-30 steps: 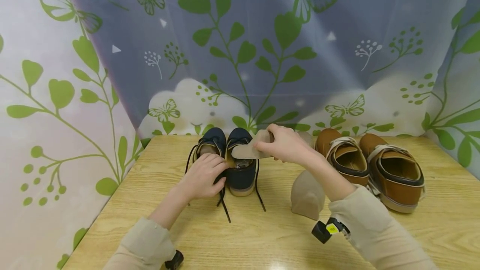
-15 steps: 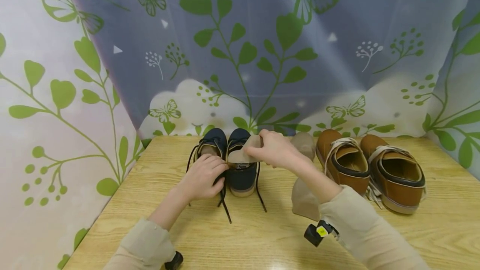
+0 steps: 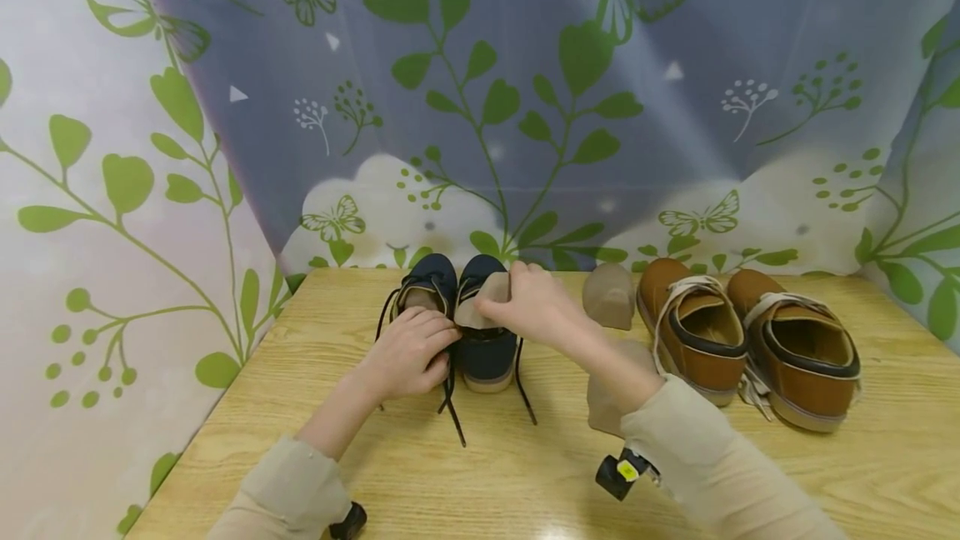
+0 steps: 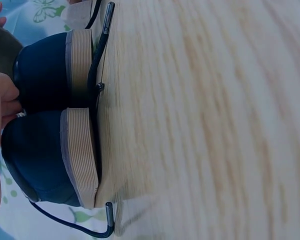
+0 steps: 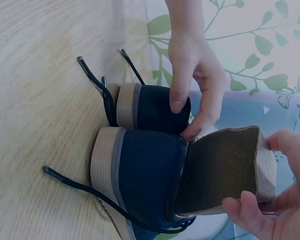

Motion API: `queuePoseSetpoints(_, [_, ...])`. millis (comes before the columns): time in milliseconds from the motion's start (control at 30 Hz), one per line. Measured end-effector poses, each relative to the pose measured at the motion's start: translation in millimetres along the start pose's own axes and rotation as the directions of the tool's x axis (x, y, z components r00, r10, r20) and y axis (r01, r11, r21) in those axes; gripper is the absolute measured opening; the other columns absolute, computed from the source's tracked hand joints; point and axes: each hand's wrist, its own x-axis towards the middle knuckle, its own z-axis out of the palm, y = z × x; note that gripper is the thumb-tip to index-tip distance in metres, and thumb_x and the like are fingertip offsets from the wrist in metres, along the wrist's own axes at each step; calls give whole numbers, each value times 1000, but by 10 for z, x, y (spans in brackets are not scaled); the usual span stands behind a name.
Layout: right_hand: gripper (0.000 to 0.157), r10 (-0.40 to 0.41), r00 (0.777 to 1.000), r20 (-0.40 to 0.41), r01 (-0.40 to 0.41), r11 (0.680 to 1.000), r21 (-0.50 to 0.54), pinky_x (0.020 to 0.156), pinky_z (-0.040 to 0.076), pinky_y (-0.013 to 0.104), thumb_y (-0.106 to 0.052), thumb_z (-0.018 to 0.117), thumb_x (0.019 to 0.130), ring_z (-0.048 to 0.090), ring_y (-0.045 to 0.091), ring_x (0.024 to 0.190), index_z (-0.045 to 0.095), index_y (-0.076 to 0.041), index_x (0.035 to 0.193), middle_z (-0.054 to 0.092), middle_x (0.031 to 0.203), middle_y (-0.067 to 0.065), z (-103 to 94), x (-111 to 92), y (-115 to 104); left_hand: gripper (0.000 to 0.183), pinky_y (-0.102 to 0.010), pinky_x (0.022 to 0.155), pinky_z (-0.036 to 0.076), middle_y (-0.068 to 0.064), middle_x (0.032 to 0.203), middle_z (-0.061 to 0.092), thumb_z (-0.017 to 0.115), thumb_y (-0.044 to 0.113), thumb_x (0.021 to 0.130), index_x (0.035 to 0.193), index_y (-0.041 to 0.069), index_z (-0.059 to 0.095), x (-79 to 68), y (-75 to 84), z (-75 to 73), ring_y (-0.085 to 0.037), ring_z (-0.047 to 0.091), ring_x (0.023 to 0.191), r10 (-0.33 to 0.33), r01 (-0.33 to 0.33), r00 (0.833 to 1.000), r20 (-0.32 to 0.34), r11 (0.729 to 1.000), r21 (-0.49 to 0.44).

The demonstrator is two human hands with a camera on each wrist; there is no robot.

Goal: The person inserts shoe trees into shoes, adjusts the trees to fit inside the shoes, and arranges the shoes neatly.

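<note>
Head view: right hand point(image 3: 534, 304) pinches a shoe insert point(image 3: 492, 288) partly in the right navy shoe point(image 3: 486, 358); left hand point(image 3: 411, 352) grips the left navy shoe point(image 3: 432, 275).

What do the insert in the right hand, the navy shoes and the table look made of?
Insert: probably molded paper pulp, matte, from its dull surface and uneven rim.
Navy shoes: perhaps suede or fabric uppers, soft and dull; their ribbed tan soles could be rubber.
Table: wood or wood-look laminate, slightly glossy, given its grain and bright reflection.
</note>
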Motion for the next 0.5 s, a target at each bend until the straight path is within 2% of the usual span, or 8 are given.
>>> queuePoseSetpoints(267, [80,10,1000,-20,-11,999,-36,77,48,41,-53,54,86,54,34,104,36,6,137,45,129,24,53,8,-37,22,-39,83,44,-7,90,67,61,12,72,90,5,71,20,-17,0,-24,60,89,2,-2,1000,-19,1000,-9])
queuePoseSetpoints(400, [87,-8,1000,-17,7,998,-61,85,46,44,-53,54,86,49,38,114,27,8,141,38,136,27,106,20,-48,21,-38,84,45,-7,88,67,62,13,72,89,5,71,16,-12,-2,-24,61,88,11,-10,1000,-10,1000,15])
queuePoseSetpoints(500, [89,-12,1000,-29,10,997,-73,88,45,44,-53,54,86,47,39,116,24,9,142,36,137,28,147,26,-50,19,-38,83,45,-7,87,67,64,13,71,88,5,71,16,4,1,-24,61,87,18,-18,1000,-12,1000,19])
